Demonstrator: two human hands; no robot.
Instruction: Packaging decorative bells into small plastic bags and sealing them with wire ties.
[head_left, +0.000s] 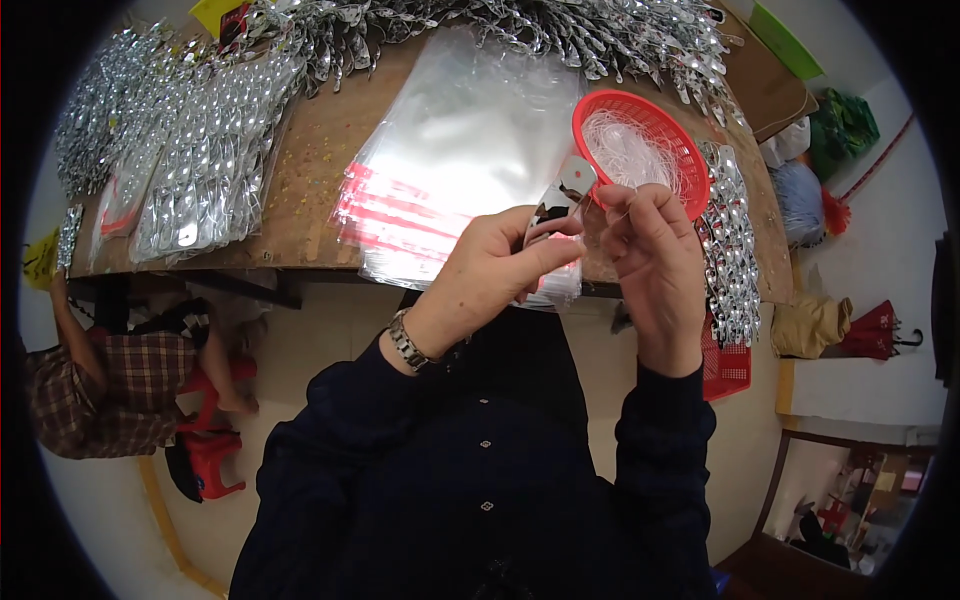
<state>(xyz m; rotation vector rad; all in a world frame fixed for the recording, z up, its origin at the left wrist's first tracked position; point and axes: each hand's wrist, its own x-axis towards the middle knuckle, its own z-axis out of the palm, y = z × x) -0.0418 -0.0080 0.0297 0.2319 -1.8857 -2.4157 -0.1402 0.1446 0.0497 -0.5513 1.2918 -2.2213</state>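
My left hand grips a flat, mirror-shiny silver piece between thumb and fingers; a small red dot shows near its upper end. Just to the right, my right hand is closed in a pinch close to that upper end. What its fingertips hold is too fine to make out. Behind the right hand stands a red plastic basket containing a tangle of clear thread. Under and beyond my left hand lies a stack of clear plastic bags with red-and-white edges.
Silver twisted strands are heaped along the table's far side. Bagged silver strands lie at left, and more silver strands hang over the right edge above a red crate. Another person sits at far left beside red stools.
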